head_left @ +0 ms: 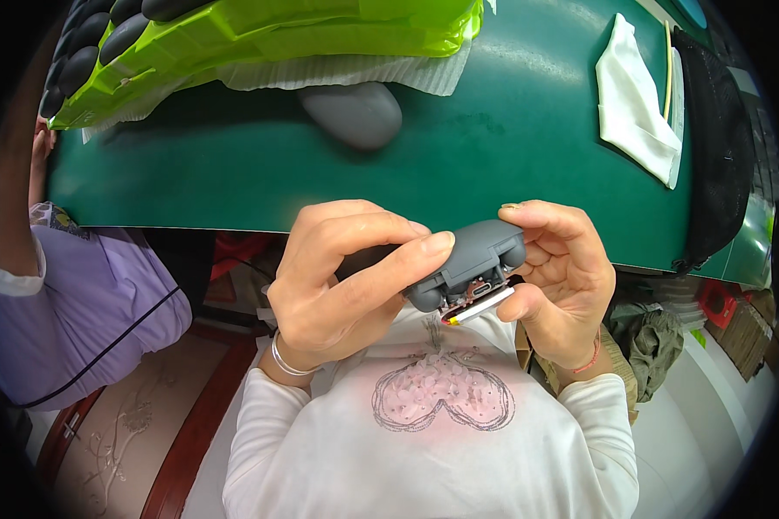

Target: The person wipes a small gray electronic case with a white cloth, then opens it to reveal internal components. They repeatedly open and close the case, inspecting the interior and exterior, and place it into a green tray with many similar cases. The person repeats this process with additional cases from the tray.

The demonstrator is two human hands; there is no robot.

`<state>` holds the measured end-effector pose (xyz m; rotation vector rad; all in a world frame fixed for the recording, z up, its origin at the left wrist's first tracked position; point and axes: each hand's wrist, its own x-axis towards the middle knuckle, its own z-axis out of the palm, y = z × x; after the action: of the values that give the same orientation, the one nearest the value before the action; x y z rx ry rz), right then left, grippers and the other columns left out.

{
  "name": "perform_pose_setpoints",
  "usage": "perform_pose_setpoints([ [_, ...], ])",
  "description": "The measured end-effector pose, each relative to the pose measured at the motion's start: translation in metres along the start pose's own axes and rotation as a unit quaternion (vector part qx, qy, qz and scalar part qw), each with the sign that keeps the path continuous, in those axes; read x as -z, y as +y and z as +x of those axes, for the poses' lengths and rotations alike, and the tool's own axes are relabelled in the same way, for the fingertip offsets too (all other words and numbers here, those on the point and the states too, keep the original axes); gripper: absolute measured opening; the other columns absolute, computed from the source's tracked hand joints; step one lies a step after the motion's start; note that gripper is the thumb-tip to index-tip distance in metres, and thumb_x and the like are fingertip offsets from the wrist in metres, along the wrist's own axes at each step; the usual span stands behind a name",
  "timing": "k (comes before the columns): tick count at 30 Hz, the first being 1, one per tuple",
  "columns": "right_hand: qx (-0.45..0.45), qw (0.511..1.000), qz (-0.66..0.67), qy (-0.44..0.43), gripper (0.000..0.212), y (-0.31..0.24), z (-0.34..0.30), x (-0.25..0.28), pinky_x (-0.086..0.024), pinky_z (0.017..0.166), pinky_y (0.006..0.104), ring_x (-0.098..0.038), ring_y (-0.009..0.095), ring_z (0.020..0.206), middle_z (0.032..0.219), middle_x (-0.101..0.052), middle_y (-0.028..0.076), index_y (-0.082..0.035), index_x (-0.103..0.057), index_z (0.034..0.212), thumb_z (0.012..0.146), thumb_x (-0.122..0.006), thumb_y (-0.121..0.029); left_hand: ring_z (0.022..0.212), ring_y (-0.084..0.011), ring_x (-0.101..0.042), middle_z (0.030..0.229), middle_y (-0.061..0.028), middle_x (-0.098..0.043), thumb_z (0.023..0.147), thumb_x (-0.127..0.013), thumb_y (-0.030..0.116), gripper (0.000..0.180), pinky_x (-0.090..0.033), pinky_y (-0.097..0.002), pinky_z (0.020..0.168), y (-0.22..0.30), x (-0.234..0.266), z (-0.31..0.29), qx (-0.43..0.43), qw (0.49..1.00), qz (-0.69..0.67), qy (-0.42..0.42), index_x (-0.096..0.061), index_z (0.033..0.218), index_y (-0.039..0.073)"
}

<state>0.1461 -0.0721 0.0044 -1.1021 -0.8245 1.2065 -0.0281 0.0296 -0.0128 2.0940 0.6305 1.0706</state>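
Fingers of the left hand (pixel 337 285) curl around a small grey plastic casing (pixel 472 268), thumb pressing its top. At three o'clock from it, the right hand (pixel 558 277) pinches its other end, just below the green mat (pixel 511 138).

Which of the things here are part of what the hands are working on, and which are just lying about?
In hand:
- grey plastic housing, held by left hand and right hand
- small battery cell at the housing's open underside

Lying about:
- grey shell on the green mat
- green tray of dark parts
- folded white cloth
- black mesh bag
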Motion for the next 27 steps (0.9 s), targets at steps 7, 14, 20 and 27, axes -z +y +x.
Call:
perform_pose_setpoints([
  [7,-0.071,0.994,0.080,0.020,0.045,-0.002,0.002,-0.003,-0.055,0.076,0.0262,-0.065,0.016,0.090,0.103,-0.062,0.016,0.008,-0.046,0.121,0.087,-0.069,-0.010,0.079,-0.0206,-0.060,0.088,-0.0054,-0.066,0.050,-0.079,-0.003,0.049,-0.048,-0.0290,0.065,0.005,0.001,0.003,-0.008,1.000,-0.010,-0.014,-0.071,0.098,0.004],
  [14,-0.075,0.990,0.117,0.012,0.037,-0.001,-0.002,-0.002,-0.058,0.071,0.0277,-0.067,0.019,0.086,0.100,-0.063,0.018,0.009,-0.047,0.114,0.090,-0.065,-0.012,0.079,-0.0220,-0.060,0.087,-0.0054,-0.065,0.049,-0.081,0.002,0.049,-0.048,-0.0299,0.065,0.012,0.002,0.004,-0.001,1.000,-0.010,-0.023,-0.070,0.097,0.004],
  [20,-0.078,0.991,0.108,0.005,0.035,-0.004,-0.001,-0.002,-0.059,0.072,0.0299,-0.067,0.021,0.088,0.099,-0.063,0.018,0.009,-0.048,0.112,0.089,-0.066,-0.011,0.079,-0.0223,-0.060,0.088,-0.0053,-0.066,0.051,-0.082,0.005,0.049,-0.048,-0.0300,0.066,0.015,0.006,0.004,0.015,0.999,-0.017,-0.032,-0.069,0.098,0.004],
  [27,-0.069,0.995,0.078,0.009,0.037,-0.003,-0.002,-0.002,-0.059,0.074,0.0302,-0.067,0.021,0.090,0.100,-0.062,0.018,0.010,-0.050,0.111,0.088,-0.068,-0.012,0.080,-0.0224,-0.060,0.089,-0.0053,-0.065,0.054,-0.084,0.009,0.048,-0.048,-0.0301,0.067,0.013,0.006,0.000,0.003,0.999,-0.015,-0.032,-0.069,0.099,0.004],
])
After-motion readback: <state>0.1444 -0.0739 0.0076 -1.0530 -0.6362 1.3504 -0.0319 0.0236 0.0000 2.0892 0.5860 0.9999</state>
